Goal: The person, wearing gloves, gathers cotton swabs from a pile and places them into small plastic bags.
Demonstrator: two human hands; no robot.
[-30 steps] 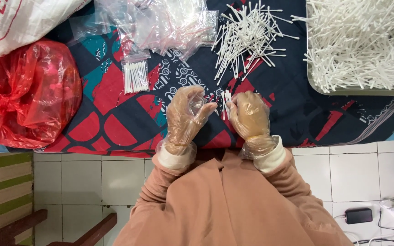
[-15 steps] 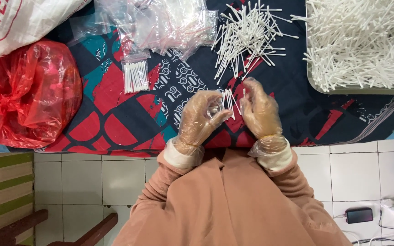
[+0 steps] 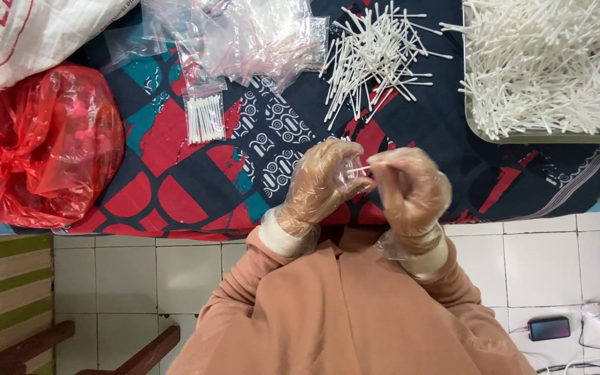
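Red plastic bag (image 3: pixel 36 142) on patterned cloth (image 3: pixel 175 187) — phone (image 3: pixel 548 328) on white tiles (image 3: pixel 140 278).

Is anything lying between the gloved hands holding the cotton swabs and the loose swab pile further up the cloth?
Nothing visible does. The left hand and right hand pinch a few cotton swabs between them, and only bare patterned cloth separates them from the loose swab pile.

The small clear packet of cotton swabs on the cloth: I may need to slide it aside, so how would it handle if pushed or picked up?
The small clear packet probably weighs very little, since it holds only a short row of thin swabs. Its glossy film looks slippery, though the patterned cloth may drag on it. The thin plastic would likely crumple, with the bundled sticks giving some stiffness.
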